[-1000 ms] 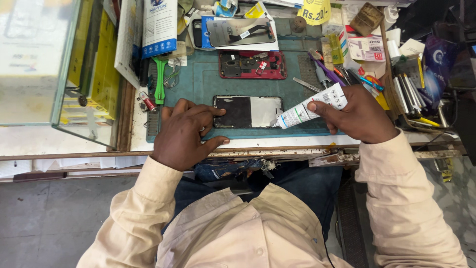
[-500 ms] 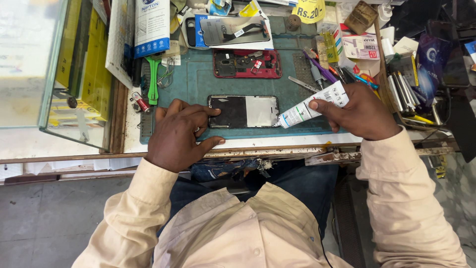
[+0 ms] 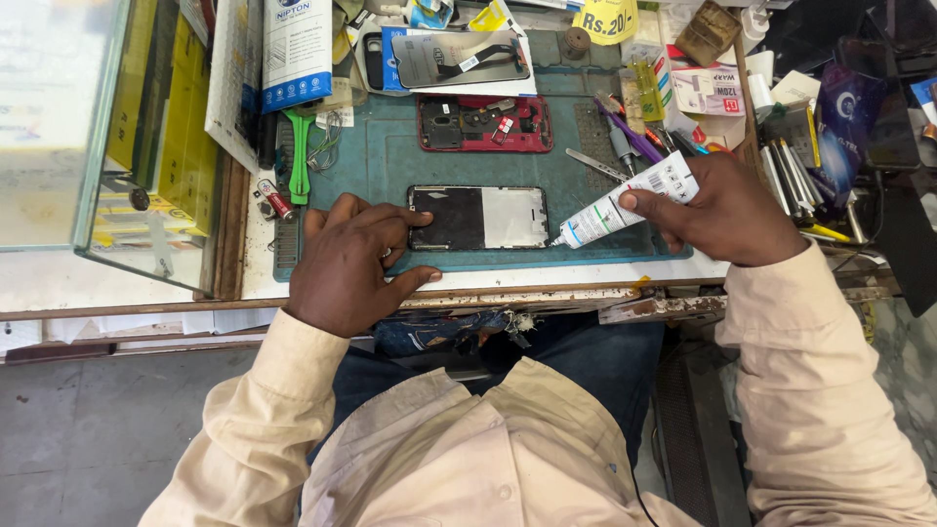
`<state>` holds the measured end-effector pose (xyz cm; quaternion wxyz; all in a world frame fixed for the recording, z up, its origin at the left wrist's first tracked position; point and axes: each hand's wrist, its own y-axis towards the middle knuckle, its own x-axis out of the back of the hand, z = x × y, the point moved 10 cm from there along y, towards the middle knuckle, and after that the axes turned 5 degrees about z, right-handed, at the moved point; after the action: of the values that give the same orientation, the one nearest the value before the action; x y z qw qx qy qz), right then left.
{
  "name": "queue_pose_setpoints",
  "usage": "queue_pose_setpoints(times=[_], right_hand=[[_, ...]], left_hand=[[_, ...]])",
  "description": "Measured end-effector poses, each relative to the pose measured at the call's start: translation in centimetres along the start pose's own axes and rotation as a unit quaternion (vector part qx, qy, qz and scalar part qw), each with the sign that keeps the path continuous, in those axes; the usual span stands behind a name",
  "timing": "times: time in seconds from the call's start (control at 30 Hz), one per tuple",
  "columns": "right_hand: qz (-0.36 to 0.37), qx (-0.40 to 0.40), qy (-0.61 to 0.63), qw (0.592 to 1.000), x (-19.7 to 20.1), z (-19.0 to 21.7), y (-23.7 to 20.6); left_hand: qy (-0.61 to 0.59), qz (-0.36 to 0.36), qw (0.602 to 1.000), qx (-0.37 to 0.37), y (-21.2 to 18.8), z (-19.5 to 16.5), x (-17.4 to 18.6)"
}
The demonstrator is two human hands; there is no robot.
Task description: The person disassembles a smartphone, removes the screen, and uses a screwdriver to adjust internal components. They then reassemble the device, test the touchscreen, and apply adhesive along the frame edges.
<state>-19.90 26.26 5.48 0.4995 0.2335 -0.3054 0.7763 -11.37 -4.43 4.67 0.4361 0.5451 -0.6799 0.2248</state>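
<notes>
**K:** On the green mat (image 3: 390, 176), mid tabletop (image 3: 547, 280): phone frame (image 3: 478, 218) flat, long side left-right, left half dark, right half pale. Below it on the mat, nothing else.

**R:** Left hand (image 3: 346, 259)?

**K:** Spread flat, palm down, at the frame's left end. Fingertips (image 3: 415, 217) touching that end, thumb along the mat's front edge. Pinning, not gripping.

**R:** Right hand (image 3: 722, 210)?

**K:** Clenched around a white glue tube (image 3: 625, 202), held tilted, nozzle pointing down-left. Tip just at the frame's lower right corner; can't tell if touching.

**R:** Around it?

**K:** Above the frame, apart from it: red phone back housing (image 3: 485, 124), internals exposed. Above that, a loose screen panel (image 3: 459, 57) on a white-blue card. Metal tweezers (image 3: 595, 164) between red housing and tube, right of the frame. Green plastic tool (image 3: 298, 156) off the mat's left edge, small red-capped item just below it. White-blue box (image 3: 296, 49) upper left, glass case (image 3: 98, 137) further left. Right side: heap of pens, tools, small boxes, well apart from the frame.

**R:** Sleeves?

**K:** Cream shirt, both cuffs at the tabletop's front edge.
</notes>
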Motion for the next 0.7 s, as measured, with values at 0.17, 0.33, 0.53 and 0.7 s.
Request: queue_pose_setpoints(times=[0.17, 0.33, 0.53, 0.7], right_hand=[[-0.007, -0.005, -0.040, 0.999, 0.4, 0.9, -0.1], [-0.027, -0.039, -0.023, 0.999, 0.9, -0.3, -0.1], [-0.086, 0.034, 0.112, 0.989, 2.3, -2.5, -0.9], [-0.163, 0.108, 0.374, 0.907, 1.2, -5.6, -1.9]], left_hand=[[0.004, 0.001, 1.000, -0.001, 0.0, 0.0, 0.0], [0.000, 0.001, 1.000, 0.000, 0.1, 0.0, 0.0], [-0.014, 0.000, 1.000, -0.008, -0.1, -0.1, 0.2], [-0.022, -0.014, 0.999, -0.021, -0.4, -0.7, 0.5]])
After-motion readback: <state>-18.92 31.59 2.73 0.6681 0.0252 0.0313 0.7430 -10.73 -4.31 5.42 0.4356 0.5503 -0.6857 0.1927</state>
